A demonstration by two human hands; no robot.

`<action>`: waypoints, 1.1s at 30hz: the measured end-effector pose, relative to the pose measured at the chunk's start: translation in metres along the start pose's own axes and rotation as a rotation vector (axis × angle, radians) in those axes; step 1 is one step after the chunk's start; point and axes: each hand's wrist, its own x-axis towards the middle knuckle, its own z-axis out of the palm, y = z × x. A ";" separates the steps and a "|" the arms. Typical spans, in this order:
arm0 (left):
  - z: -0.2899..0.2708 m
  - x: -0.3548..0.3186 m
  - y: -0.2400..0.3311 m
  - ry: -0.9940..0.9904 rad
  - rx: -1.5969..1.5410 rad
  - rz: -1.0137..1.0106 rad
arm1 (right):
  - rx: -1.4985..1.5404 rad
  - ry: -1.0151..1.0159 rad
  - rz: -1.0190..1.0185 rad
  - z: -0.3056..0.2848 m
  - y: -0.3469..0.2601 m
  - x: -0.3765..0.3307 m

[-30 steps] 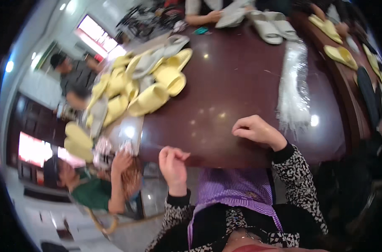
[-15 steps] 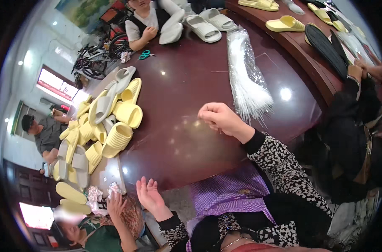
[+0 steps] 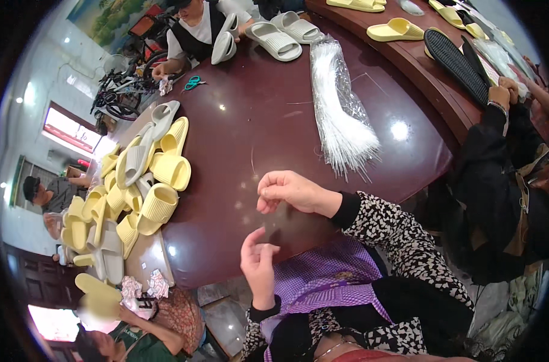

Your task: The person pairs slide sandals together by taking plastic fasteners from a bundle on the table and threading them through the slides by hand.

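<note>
Her right hand (image 3: 289, 190) pinches a thin clear strand, barely visible, over the dark table (image 3: 256, 114); her left hand (image 3: 257, 260) hovers half-curled, empty. The clear strand bundle (image 3: 341, 114) lies at one o'clock; pairing slippers (image 3: 156, 181) likely follows.

The dark brown bench (image 3: 268, 102) carries yellow and grey slippers (image 3: 147, 181) along its left edge, a bundle of clear strands (image 3: 341, 114) mid-right, and green scissors (image 3: 193, 82) far left.

Bright indoor light glares off the table (image 3: 401, 130); fisheye edges bend, dark.
</note>
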 end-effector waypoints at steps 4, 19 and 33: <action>0.020 0.007 0.004 -0.076 -0.369 -0.192 | -0.042 -0.076 0.007 0.004 0.011 0.003; -0.004 -0.005 -0.015 -0.399 -0.365 -0.446 | 0.201 0.079 -0.053 -0.020 -0.010 0.005; -0.024 -0.016 -0.018 -0.712 -0.189 -0.548 | 0.288 0.286 -0.206 -0.042 -0.021 0.010</action>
